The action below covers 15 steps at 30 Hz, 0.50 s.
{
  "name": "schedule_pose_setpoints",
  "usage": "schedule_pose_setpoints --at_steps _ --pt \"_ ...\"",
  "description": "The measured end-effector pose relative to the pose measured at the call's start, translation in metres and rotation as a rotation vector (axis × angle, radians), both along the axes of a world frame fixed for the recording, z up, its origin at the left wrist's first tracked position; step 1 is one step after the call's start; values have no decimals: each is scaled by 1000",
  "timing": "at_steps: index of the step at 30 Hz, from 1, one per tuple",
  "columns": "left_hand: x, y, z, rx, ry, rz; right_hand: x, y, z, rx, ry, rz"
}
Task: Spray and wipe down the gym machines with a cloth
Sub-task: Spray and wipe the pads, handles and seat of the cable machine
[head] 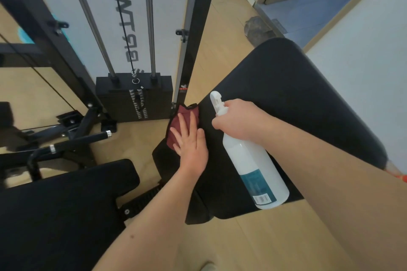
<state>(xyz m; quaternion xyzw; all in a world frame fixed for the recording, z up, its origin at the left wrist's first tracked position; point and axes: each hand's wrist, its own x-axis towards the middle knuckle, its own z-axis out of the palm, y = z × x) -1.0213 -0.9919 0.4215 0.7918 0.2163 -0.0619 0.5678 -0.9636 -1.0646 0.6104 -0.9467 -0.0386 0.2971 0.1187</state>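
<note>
Pressing flat with the left hand (191, 145), fingers straight, on a dark red cloth (176, 123) at the side edge of the black padded bench backrest (286, 94). Gripping, with the right hand (240, 121), the neck of a white translucent plastic spray bottle with a teal label (253, 171), just above the same pad. Likely risks: losing the cloth over that edge onto the pale wooden floor (264, 244), pinned only by a flat palm; misting past the pad toward the black weight stack (132, 94), given the nozzle's apparent aim.
</note>
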Motion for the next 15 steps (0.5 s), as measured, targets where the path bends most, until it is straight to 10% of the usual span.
schedule_pose_setpoints --at_steps 15 --pt "-155 -109 -11 -66 -218 24 -110 -77 0 173 173 -49"
